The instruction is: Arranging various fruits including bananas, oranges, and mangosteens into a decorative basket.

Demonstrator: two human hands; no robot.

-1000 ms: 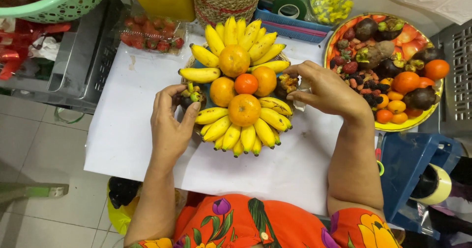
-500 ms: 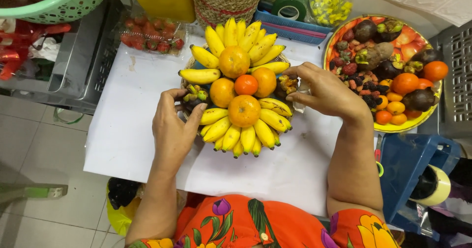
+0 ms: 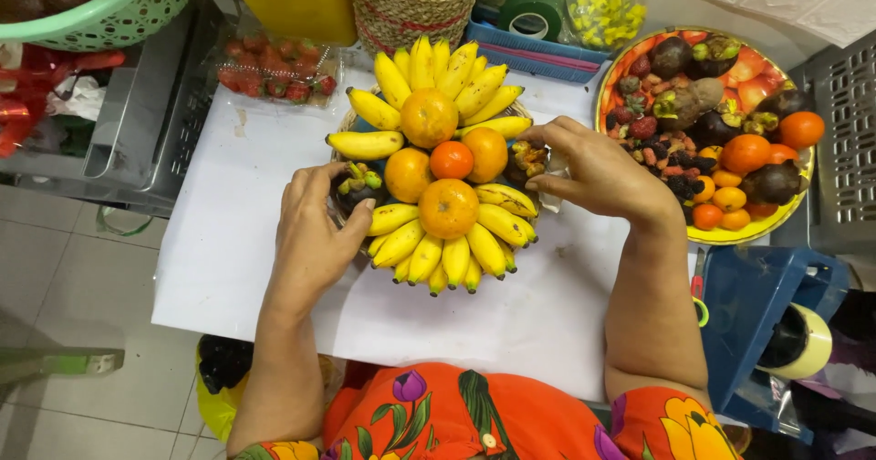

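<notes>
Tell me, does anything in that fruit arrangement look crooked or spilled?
Nothing stands out. The bananas fan evenly around the oranges, and no fruit lies loose on the white sheet. The left hand and right hand rest at the arrangement's sides.

Bare forearms, no sleeves below elbow. Left hand (image 3: 313,232), right hand (image 3: 598,170) — no rings, watch or bracelets visible. Garment (image 3: 474,419) bright orange — floral print, purple, green, yellow motifs.

Bare white table (image 3: 228,241) lies open left of and before the fruit arrangement (image 3: 438,168); behind, a woven basket (image 3: 411,8) and perhaps a tape roll (image 3: 529,17) crowd close.
</notes>
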